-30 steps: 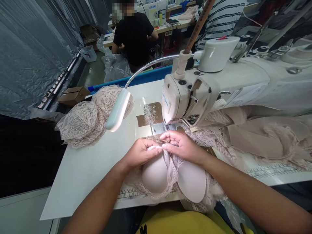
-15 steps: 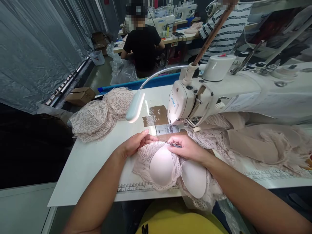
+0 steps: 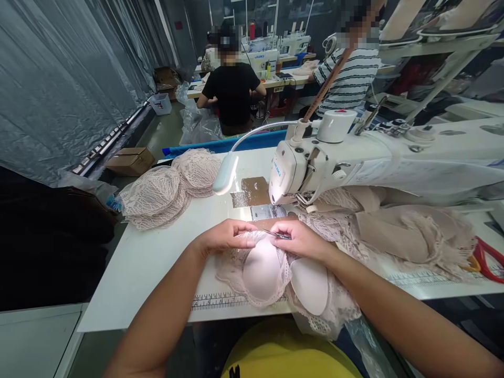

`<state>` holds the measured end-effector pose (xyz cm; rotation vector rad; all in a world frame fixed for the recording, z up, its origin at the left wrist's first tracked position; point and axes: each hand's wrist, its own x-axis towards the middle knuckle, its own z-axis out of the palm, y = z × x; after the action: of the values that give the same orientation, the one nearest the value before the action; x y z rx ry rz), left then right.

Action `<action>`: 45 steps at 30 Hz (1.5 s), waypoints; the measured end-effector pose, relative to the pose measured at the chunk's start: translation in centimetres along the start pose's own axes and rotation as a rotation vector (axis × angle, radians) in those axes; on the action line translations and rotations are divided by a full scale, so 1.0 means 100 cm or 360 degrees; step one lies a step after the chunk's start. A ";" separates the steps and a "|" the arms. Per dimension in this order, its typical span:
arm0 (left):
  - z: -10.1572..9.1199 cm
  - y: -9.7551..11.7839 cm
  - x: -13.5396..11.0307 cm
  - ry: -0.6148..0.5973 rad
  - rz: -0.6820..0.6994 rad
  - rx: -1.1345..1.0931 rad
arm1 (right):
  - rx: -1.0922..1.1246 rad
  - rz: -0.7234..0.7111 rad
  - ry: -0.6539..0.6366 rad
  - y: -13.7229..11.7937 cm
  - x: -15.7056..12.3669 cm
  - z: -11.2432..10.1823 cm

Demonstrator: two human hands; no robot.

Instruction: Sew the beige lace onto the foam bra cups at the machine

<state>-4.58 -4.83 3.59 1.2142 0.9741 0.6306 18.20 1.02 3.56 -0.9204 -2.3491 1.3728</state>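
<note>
A pale pink lace bra [image 3: 275, 275] lies cups-up on the white sewing table [image 3: 157, 262] right in front of me. My left hand [image 3: 224, 239] pinches the lace at the top edge of the left cup. My right hand [image 3: 299, 239] grips a small metal tool [image 3: 277, 234], thread snips or tweezers, its tip at the same edge. Both hands sit just in front of the needle plate of the white sewing machine [image 3: 299, 168].
A stack of lace bras [image 3: 165, 189] lies at the table's far left beside a gooseneck lamp [image 3: 225, 173]. More lace and beige fabric [image 3: 401, 231] is heaped under the machine arm at right, with red-handled scissors [image 3: 486, 257] beyond. Two people work at benches behind.
My left hand's fingers have closed onto the lace edge and both hands have come closer together at the cup's top. The view has tilted up a little.
</note>
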 end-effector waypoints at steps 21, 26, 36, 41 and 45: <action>0.052 0.034 -0.028 0.0561 -0.0036 0.1725 | -0.0746 0.0140 0.0389 0.031 -0.079 -0.032; 0.037 0.030 -0.075 0.0517 -0.0051 0.1569 | -0.0220 0.0097 -0.0031 -0.014 -0.044 -0.010; -0.055 0.071 -0.159 0.1852 0.0109 0.2417 | -0.0098 -0.1110 0.0579 -0.079 0.113 0.057; -0.115 0.081 -0.141 0.2081 0.0420 0.2431 | -0.0280 -0.1215 0.0608 -0.070 0.188 0.057; -0.145 0.030 -0.109 0.1771 0.0027 0.2126 | -0.0462 -0.0867 0.0300 -0.040 0.188 0.052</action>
<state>-22.14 -6.31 8.78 2.0321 2.5660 0.6547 -0.39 8.11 2.68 -0.3941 -2.4319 0.7174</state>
